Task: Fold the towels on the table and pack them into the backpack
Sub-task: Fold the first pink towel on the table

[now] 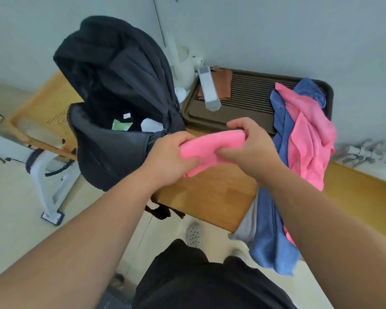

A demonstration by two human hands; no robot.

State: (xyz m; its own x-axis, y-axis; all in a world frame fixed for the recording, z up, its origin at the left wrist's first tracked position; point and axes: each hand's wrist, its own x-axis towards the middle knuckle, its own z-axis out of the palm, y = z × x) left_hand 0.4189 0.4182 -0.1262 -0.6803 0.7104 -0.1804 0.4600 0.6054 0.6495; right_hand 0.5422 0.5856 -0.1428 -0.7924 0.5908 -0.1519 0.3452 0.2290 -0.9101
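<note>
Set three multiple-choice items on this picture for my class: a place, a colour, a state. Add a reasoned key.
1. The open black fabric backpack stands where, relative to the folded pink cloth towel?
A. left
B. right
C. beneath

2. The loose heap of towels on the light wooden table shows:
A. green and yellow
B. pink and blue
C. orange and purple

3. The folded towel is:
A. lying untouched
B. inside the backpack
C. gripped by the left hand and right hand

Key: 1 A, the backpack is left of the hands; 2 B, pink lies over blue; 3 C, both hands' fingers curl round it.
</note>
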